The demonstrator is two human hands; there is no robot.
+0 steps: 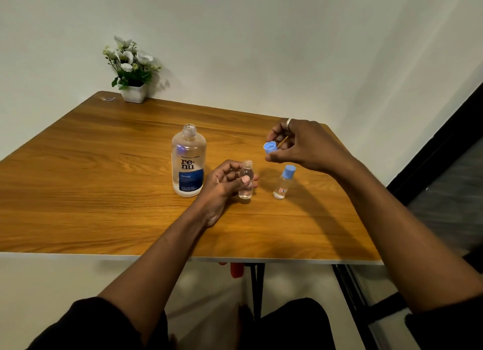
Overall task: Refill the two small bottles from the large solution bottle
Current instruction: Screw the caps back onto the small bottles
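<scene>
The large solution bottle, clear with a blue label, stands uncapped near the middle of the wooden table. Just to its right my left hand grips a small clear bottle that stands upright on the table with its neck uncovered. My right hand hovers above and to the right, pinching a light blue cap between thumb and fingers. A second small bottle with a blue cap on it stands alone to the right, below my right hand.
A white pot of white flowers sits at the table's far left corner, with a small clear object beside it. The table's front edge lies close to my body. A wall runs behind and to the right.
</scene>
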